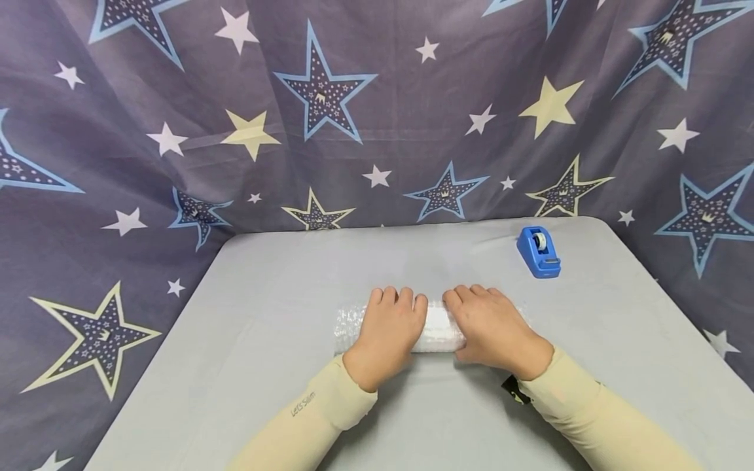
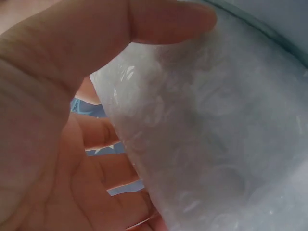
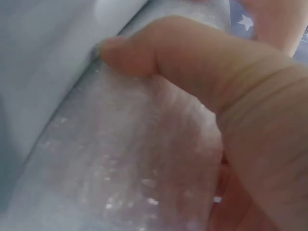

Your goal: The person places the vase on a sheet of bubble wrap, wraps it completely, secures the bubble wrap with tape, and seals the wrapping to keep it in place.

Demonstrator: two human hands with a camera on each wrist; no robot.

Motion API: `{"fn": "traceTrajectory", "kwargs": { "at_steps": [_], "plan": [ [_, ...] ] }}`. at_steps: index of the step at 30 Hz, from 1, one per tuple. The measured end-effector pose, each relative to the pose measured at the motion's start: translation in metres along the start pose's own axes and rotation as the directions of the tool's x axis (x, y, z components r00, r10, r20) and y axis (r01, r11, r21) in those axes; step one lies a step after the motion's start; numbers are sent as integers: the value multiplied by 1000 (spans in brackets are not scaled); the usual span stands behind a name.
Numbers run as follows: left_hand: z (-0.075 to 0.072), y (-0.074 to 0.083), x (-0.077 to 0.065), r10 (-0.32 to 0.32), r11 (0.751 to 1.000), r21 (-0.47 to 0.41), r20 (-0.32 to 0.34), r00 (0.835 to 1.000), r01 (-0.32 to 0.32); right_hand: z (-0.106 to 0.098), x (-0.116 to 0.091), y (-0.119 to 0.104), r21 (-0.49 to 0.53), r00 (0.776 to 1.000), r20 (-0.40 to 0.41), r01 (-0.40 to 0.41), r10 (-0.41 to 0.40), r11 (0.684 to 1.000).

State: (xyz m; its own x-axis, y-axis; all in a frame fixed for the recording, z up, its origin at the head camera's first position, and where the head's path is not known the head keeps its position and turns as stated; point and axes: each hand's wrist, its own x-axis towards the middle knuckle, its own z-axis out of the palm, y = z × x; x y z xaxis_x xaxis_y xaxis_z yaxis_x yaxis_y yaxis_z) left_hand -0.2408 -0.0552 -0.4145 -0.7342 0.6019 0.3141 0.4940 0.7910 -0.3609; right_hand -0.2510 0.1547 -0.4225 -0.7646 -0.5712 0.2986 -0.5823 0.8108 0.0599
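A roll of clear bubble wrap (image 1: 437,333) lies crosswise on the table, with a whiter band showing through between the two hands. My left hand (image 1: 389,333) grips the roll left of its middle, fingers bent over the far side. In the left wrist view, the thumb lies along the near side of the bubble wrap (image 2: 207,125). To the right, my right hand (image 1: 495,327) holds the same roll, fingers over its top and far side. Its thumb presses the near side of the wrap (image 3: 120,149), low by the table. What is inside the roll cannot be made out.
A blue tape dispenser (image 1: 538,254) with a roll of tape stands at the back right of the grey-covered table (image 1: 265,294). Behind and beside the table hangs a dark curtain (image 1: 400,118) with stars. A small black item (image 1: 515,390) shows by the right sleeve.
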Motion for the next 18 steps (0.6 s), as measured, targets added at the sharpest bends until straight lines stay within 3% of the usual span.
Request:
{"fn": "traceTrajectory", "kwargs": {
  "at_steps": [7, 18],
  "plan": [
    [-2, 1, -2, 2, 1000, -24, 58, 998, -1, -1, -1, 0, 26, 1000, 15, 9, -9, 1000],
    [1, 4, -2, -21, 999, -31, 50, 999, 23, -1, 1, 3, 52, 998, 56, -5, 2, 999]
  ]
}}
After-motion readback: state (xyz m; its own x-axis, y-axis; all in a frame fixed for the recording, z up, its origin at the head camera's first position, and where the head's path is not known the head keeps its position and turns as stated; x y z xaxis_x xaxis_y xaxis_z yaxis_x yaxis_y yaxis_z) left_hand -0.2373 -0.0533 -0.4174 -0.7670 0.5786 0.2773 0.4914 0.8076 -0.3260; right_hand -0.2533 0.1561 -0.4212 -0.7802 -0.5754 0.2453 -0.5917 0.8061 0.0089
